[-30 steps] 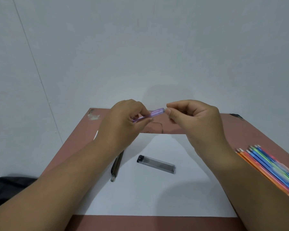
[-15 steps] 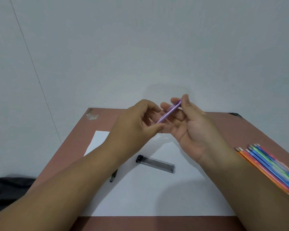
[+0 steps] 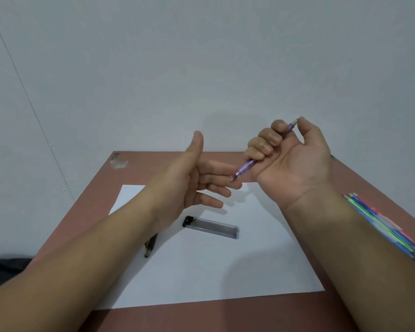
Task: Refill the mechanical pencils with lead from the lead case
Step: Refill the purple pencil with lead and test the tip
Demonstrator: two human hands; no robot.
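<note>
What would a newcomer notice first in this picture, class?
The right hand, raised above the table's far edge, grips a purple pencil with its tip slanting down toward the open left hand. Below them a clear lead case lies on white paper.

purple see-through pencil (image 3: pixel 246 167), smoky clear lead case (image 3: pixel 212 228) with black cap, white paper (image 3: pixel 201 271), reddish-brown table (image 3: pixel 225 317), rainbow pencil bunch (image 3: pixel 388 231)

Purple pencil (image 3: pixel 246 167) raised, tilted; lead case (image 3: pixel 211 228) flat.
</note>
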